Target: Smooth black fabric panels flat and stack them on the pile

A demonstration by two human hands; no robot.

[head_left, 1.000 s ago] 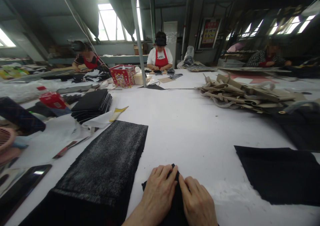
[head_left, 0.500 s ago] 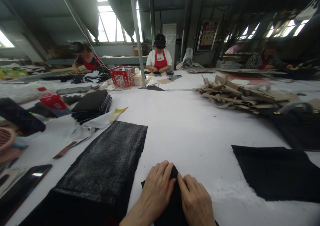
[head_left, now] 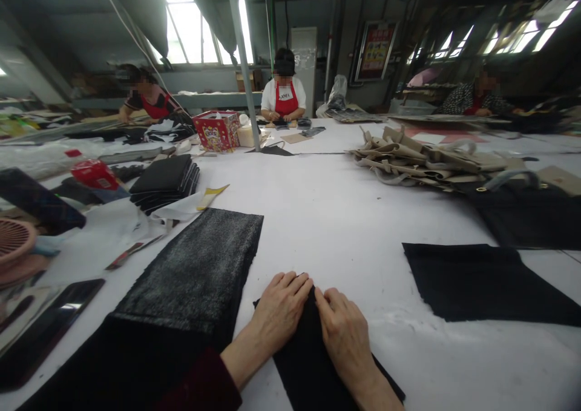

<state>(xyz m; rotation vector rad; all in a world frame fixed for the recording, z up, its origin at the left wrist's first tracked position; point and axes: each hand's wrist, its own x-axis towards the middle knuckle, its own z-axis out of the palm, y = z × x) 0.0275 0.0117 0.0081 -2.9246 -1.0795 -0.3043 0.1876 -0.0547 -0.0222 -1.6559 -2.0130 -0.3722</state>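
A narrow black fabric piece lies in front of me, its far end partly covered by my fingers. My left hand rests over its far left edge, fingers pressed together and curled onto the cloth. On the other side, my right hand pinches the fabric's edge near the same tip, with thumb and forefinger partly hidden. Left of my hands is a stack of black fabric pieces with a speckled grey upper face. Another black fabric piece lies flat to the right, apart from my hands.
On the white table are a folded black stack, a phone, a pink fan and a red box. Beige bag pieces are heaped at right. A metal pole rises behind; several people work beyond.
The view has shifted slightly, so the table's things sit higher in the picture. Both hands stay at the fabric's far end, and more of the cloth now shows between my forearms.
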